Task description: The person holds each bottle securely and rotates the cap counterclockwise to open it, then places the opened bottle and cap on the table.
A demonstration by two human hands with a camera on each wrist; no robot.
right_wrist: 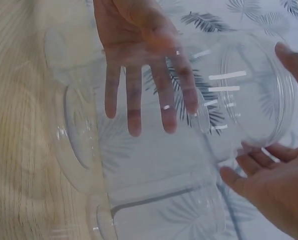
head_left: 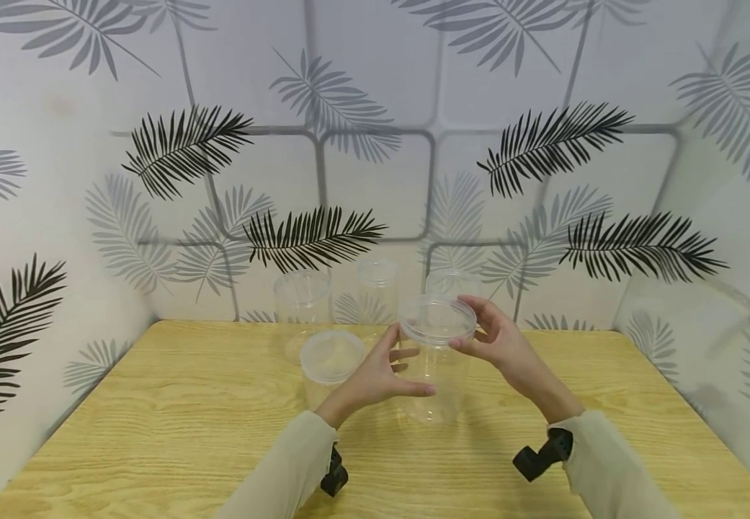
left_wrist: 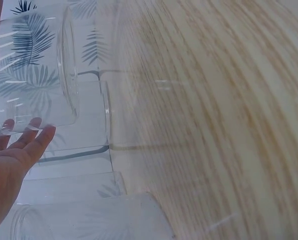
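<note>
A tall clear plastic jar (head_left: 442, 375) with a clear round lid (head_left: 436, 317) stands upright between both hands in the head view. My left hand (head_left: 371, 378) holds its body from the left, thumb along the near side and fingers behind. In the left wrist view, the left hand's fingertips (left_wrist: 45, 136) touch the jar wall. From the right, my right hand (head_left: 507, 349) grips the lid's edge, thumb in front and fingers at the far side. The right wrist view shows the right hand (right_wrist: 278, 175) at the rim, with the left fingers visible through the plastic.
A shorter clear jar (head_left: 332, 357) with a whitish lid stands just left of the left hand. Behind are more clear jars: a wide one (head_left: 302, 306), a narrow one (head_left: 377, 292) and another (head_left: 452, 281) partly hidden. The wooden table (head_left: 154, 418) meets a leaf-patterned wall covering (head_left: 375, 187).
</note>
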